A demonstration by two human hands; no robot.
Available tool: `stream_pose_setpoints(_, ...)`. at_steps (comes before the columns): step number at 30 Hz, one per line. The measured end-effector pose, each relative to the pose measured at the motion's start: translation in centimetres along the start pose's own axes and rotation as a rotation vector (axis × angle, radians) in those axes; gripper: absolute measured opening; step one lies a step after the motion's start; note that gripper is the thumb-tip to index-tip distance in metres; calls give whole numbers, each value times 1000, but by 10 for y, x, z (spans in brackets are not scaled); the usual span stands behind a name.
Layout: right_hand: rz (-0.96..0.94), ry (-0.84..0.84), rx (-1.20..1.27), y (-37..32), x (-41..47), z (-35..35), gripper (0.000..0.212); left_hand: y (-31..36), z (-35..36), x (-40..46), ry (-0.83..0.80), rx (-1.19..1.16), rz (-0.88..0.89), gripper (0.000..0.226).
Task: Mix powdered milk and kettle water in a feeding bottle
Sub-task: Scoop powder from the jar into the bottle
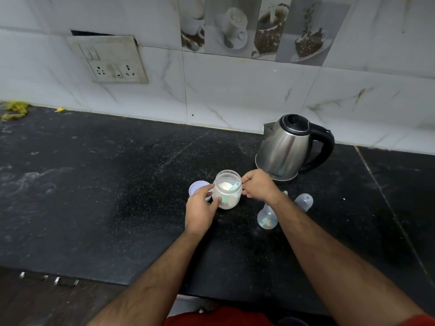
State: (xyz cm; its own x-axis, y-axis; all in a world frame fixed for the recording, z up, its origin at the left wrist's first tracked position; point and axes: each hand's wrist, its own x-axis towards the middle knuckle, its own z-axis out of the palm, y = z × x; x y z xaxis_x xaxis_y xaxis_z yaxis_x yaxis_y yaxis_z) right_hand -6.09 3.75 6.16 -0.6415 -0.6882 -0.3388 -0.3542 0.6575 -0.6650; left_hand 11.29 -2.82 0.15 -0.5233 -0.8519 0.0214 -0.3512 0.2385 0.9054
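Observation:
An open clear jar (227, 191) of white milk powder stands on the black counter, with a pale green scoop (235, 186) inside it. My left hand (202, 208) grips the jar's left side. My right hand (257, 186) pinches at the scoop's handle at the jar's rim. The jar's lid (197, 186) lies just left of the jar, partly hidden by my left hand. A clear feeding bottle (266, 217) stands to the right, partly hidden by my right forearm. Its clear cap (304, 201) lies beside it. A steel kettle (287, 148) with a black handle stands behind.
The black stone counter (106, 196) runs wide to the left and ends at a front edge near me. A tiled wall with a switch and socket plate (110, 60) rises behind. Yellow-green scraps (14, 110) lie at the far left by the wall.

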Motion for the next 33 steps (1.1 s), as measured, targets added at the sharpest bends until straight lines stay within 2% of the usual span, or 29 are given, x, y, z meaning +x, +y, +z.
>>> stream_pose_setpoints(9, -15, 4, 23, 2, -3, -1, 26, 2, -5, -3, -12, 12, 26, 44)
stream_pose_setpoints(16, -85, 167, 325, 11, -27, -30, 20, 1, -1, -25, 92, 20, 99, 29)
stream_pose_setpoints(21, -117, 238, 474, 37, -49, -57, 23, 17, 20, -48, -42, 1, 216, 21)
stream_pose_setpoints(24, -84, 268, 496, 58, -60, -69, 24, 28, 42, -55, -158, 6, 230, 32)
stream_pose_setpoints(28, -6, 286, 512, 88, -68, -75, 14, 33, 72, -54, -283, 21, 144, 70)
stream_pose_setpoints(31, 21, 284, 493, 108, -70, -77, 13, 34, 94, -49, -327, 42, 68, 93)
stream_pose_setpoints(33, 29, 283, 465, 121, -70, -80, 13, 37, 107, -46, -329, 35, 25, 96)
